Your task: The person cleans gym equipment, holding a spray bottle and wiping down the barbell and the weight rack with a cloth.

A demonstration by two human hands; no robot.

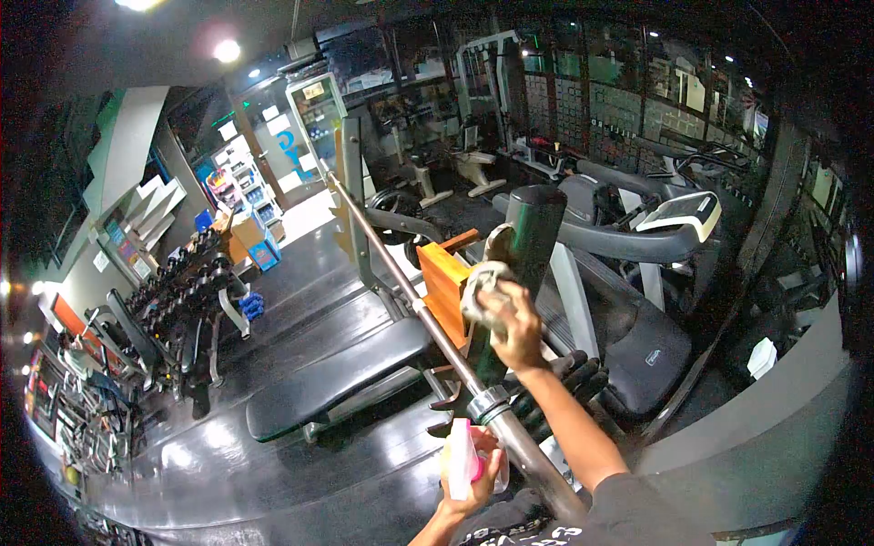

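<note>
My left hand (487, 469) is wrapped round a spray bottle (462, 460) with a pink and white top, low in the view beside the thick end of a barbell (378, 244). Farther up and to the right, my right hand (514, 323) presses a pale, crumpled cloth (485, 289) near an orange wooden block (443, 289) and a dark upright pad (533, 232). The barbell runs diagonally past the block, up to a rack post (353, 196). Below the barbell lies a black padded bench (341, 378).
A treadmill (642, 350) stands at the right, with its console above. Exercise bikes (473, 173) are farther back. Dumbbell racks (196, 287) and boxes (259, 250) stand at the left, near a glass door (273, 150). Stacked dark dumbbells (583, 378) lie beside my right forearm.
</note>
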